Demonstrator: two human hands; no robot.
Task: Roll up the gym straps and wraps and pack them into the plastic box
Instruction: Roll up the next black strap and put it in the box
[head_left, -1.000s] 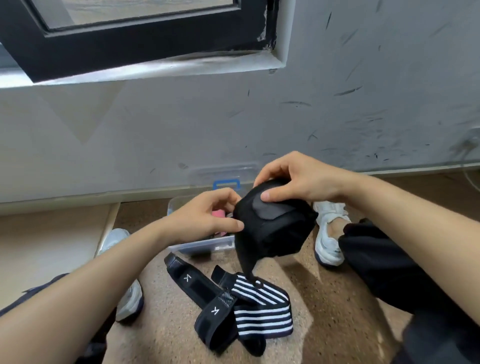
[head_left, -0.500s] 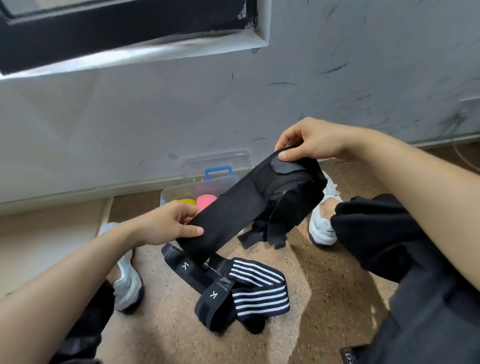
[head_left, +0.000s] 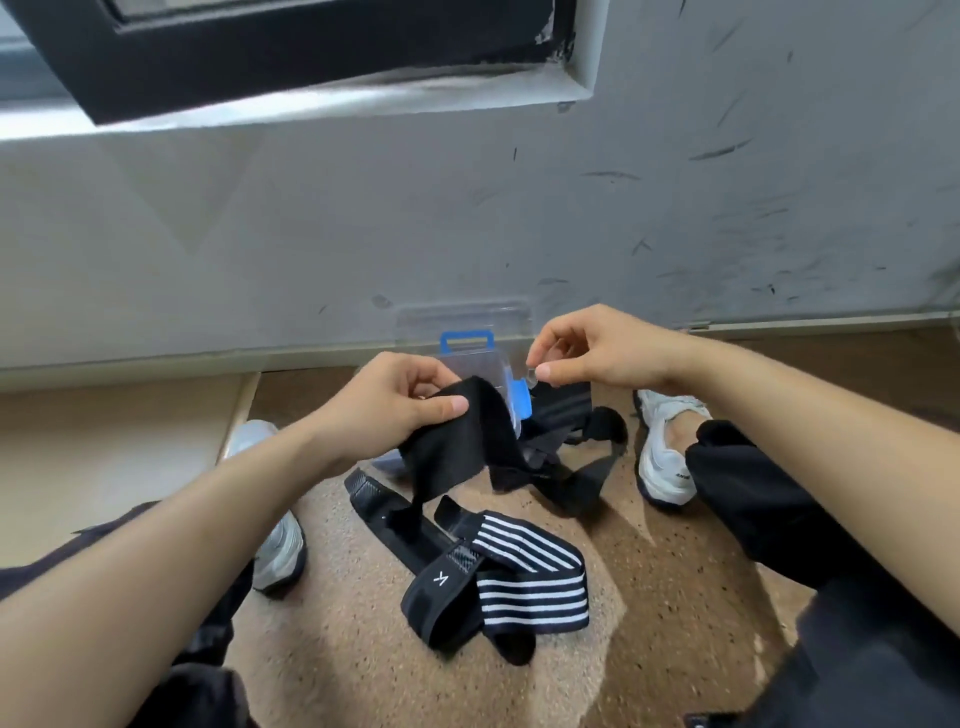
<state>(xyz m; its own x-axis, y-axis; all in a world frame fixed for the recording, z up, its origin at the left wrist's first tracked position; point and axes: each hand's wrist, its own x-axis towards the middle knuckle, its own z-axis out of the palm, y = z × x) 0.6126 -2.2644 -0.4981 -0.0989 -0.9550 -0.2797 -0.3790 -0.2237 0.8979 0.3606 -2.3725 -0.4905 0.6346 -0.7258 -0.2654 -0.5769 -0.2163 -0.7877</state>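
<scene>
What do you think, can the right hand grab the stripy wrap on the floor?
Probably yes, once free. The right hand seems to pinch the black wrap, but the striped wrap lies mostly uncovered on the floor below it, nothing between.

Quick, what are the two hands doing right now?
Left hand: grips the black wrap.
Right hand: pinching near the wrap's other end; grip cannot be told.

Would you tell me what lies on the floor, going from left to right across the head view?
left shoe → striped wrap → right shoe
</scene>
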